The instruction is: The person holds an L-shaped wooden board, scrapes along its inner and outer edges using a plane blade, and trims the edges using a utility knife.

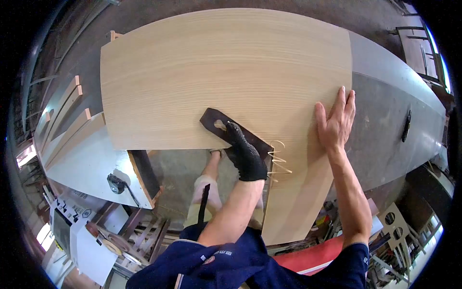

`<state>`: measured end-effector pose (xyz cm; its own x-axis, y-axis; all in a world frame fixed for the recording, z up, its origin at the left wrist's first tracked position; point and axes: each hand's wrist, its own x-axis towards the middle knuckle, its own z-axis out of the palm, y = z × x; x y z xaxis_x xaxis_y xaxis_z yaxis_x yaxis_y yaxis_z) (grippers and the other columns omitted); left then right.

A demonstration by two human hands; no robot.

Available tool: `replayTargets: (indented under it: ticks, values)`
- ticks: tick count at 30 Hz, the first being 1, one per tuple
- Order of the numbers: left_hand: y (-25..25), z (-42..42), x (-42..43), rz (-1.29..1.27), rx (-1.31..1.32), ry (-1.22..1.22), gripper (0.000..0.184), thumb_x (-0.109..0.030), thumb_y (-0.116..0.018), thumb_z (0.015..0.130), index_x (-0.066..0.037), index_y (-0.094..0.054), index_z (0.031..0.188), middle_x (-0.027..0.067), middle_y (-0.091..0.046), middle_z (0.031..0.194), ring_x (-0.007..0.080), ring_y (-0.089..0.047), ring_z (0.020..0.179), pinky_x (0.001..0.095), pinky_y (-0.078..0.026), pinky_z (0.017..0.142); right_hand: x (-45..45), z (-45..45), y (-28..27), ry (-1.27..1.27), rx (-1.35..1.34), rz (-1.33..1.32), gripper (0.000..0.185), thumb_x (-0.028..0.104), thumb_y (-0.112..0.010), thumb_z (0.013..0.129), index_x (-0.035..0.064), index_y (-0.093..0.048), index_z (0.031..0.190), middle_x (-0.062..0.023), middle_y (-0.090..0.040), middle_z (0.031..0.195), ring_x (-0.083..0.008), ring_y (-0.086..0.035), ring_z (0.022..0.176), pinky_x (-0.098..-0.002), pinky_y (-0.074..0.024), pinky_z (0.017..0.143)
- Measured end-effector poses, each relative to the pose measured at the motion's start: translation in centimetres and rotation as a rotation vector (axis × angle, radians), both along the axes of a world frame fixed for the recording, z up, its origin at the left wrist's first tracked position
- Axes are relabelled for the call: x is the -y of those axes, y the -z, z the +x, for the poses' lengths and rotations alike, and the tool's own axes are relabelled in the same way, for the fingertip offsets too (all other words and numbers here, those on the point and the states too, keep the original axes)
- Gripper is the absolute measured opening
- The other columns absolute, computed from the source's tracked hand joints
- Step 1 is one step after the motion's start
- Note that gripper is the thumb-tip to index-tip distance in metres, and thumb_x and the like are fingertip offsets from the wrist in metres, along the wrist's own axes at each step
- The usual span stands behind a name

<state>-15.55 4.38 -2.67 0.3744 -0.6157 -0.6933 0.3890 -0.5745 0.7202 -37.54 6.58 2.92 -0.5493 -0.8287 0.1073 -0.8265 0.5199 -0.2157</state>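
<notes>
A large L-shaped light wood-grain panel (216, 62) lies flat in front of me. My left hand (248, 156), in a black dotted glove, is wrapped round a dark hand plane (214, 121) at the panel's inner corner. The plane slants from upper left to lower right; the glove hides its middle. Thin curled shavings (279, 164) lie at the plane's lower right end, along the panel's inner edge. My bare right hand (337, 120) lies flat near the panel's right edge, with fingers stretched out and thumb apart, holding nothing.
A grey work surface (380, 111) carries a small dark tool (406, 126) at right. At left, wood strips (67, 137) rest beside a white board (91, 164) with a black corded device (116, 183). A red surface (313, 257) and cut boards (394, 224) are at lower right.
</notes>
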Motion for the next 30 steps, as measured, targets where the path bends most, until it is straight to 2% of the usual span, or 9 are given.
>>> replayTargets:
  ticks: [5, 10, 17, 18, 20, 22, 24, 27, 30]
  values:
    - [-4.5, -0.5, 1.1, 0.069, -0.193, -0.047, 0.074, -0.050, -0.063, 0.097, -0.001, -0.041, 0.148, 0.0130, -0.050, 0.144, 0.0258, -0.053, 0.123, 0.0359, -0.043, 0.105, -0.2, -0.1, -0.1, -0.012, -0.012, 0.002, 0.082, 0.044, -0.066, 0.089, -0.0013, -0.035, 0.150, -0.0363, -0.027, 0.153, -0.0487, -0.030, 0.142, -0.0536, -0.0311, 0.115]
    - [-1.6, -2.2, 1.8, -0.025, -0.049, -0.031, 0.074, -0.051, -0.062, 0.097, -0.004, -0.040, 0.149, 0.0118, -0.049, 0.144, 0.0223, -0.053, 0.123, 0.0351, -0.046, 0.103, 0.8, 0.3, -0.5, 0.013, -0.004, -0.001, 0.082, 0.044, -0.066, 0.089, -0.0013, -0.035, 0.150, -0.0356, -0.027, 0.153, -0.0480, -0.030, 0.142, -0.0527, -0.0304, 0.115]
    - [-2.1, 1.2, 0.6, -0.003, -0.244, 0.017, 0.071, -0.049, -0.052, 0.103, 0.004, -0.038, 0.149, 0.0120, -0.044, 0.149, 0.0215, -0.051, 0.126, 0.0314, -0.042, 0.105, 0.0, 0.5, -0.5, 0.019, 0.021, -0.025, 0.081, 0.047, -0.065, 0.090, -0.0006, -0.037, 0.149, -0.0348, -0.029, 0.153, -0.0484, -0.032, 0.141, -0.0528, -0.0308, 0.115]
    - [-1.3, 3.0, 0.3, -0.189, -0.459, 0.076, 0.071, -0.057, -0.061, 0.095, -0.008, -0.046, 0.143, 0.0131, -0.056, 0.133, 0.0257, -0.058, 0.118, 0.0393, -0.052, 0.098, -0.2, 0.5, -0.5, 0.023, 0.017, -0.029, 0.081, 0.047, -0.065, 0.090, -0.0004, -0.037, 0.149, -0.0347, -0.029, 0.153, -0.0484, -0.032, 0.141, -0.0527, -0.0308, 0.115]
    - [0.5, 6.9, -2.2, -0.113, -0.169, 0.206, 0.060, -0.053, -0.061, 0.097, -0.007, -0.053, 0.134, 0.0101, -0.062, 0.122, 0.0221, -0.063, 0.106, 0.0358, -0.055, 0.088, -0.1, 0.7, -0.9, 0.036, 0.021, -0.033, 0.081, 0.048, -0.065, 0.090, -0.0002, -0.038, 0.149, -0.0345, -0.029, 0.153, -0.0485, -0.032, 0.141, -0.0526, -0.0312, 0.115]
    - [-1.3, 8.7, -3.6, -0.104, -0.211, 0.185, 0.042, -0.043, -0.064, 0.099, -0.007, -0.061, 0.120, 0.0042, -0.067, 0.103, 0.0155, -0.064, 0.087, 0.0310, -0.054, 0.074, -0.2, 0.8, -0.7, 0.043, 0.027, -0.040, 0.081, 0.048, -0.066, 0.090, -0.0002, -0.038, 0.149, -0.0346, -0.029, 0.153, -0.0486, -0.032, 0.141, -0.0524, -0.0313, 0.115]
    - [-3.2, 10.0, -4.1, -0.148, -0.249, 0.321, 0.032, -0.035, -0.063, 0.100, -0.006, -0.065, 0.113, 0.0034, -0.067, 0.098, 0.0138, -0.063, 0.084, 0.0293, -0.053, 0.070, -0.2, 0.5, -0.4, 0.035, 0.017, -0.055, 0.080, 0.048, -0.066, 0.090, -0.0004, -0.039, 0.148, -0.0348, -0.029, 0.153, -0.0488, -0.032, 0.141, -0.0521, -0.0311, 0.115]
    - [-2.4, 13.0, -1.9, -0.170, -0.223, 1.131, 0.024, -0.027, -0.063, 0.100, -0.004, -0.068, 0.106, 0.0029, -0.067, 0.093, 0.0124, -0.063, 0.084, 0.0276, -0.051, 0.069, -0.3, 0.5, -0.3, 0.041, 0.012, -0.076, 0.079, 0.047, -0.066, 0.090, -0.0001, -0.040, 0.148, -0.0347, -0.029, 0.153, -0.0481, -0.031, 0.142, -0.0532, -0.0300, 0.116]
    - [-5.4, 9.6, 1.4, 0.027, -0.156, 1.365, 0.022, -0.023, -0.063, 0.099, -0.003, -0.069, 0.102, 0.0047, -0.068, 0.094, 0.0119, -0.063, 0.087, 0.0281, -0.051, 0.074, -1.1, -0.2, 0.6, -0.102, -0.107, -0.144, 0.080, 0.050, -0.067, 0.089, 0.0009, -0.041, 0.147, -0.0338, -0.029, 0.154, -0.0476, -0.030, 0.143, -0.0552, -0.0256, 0.118]
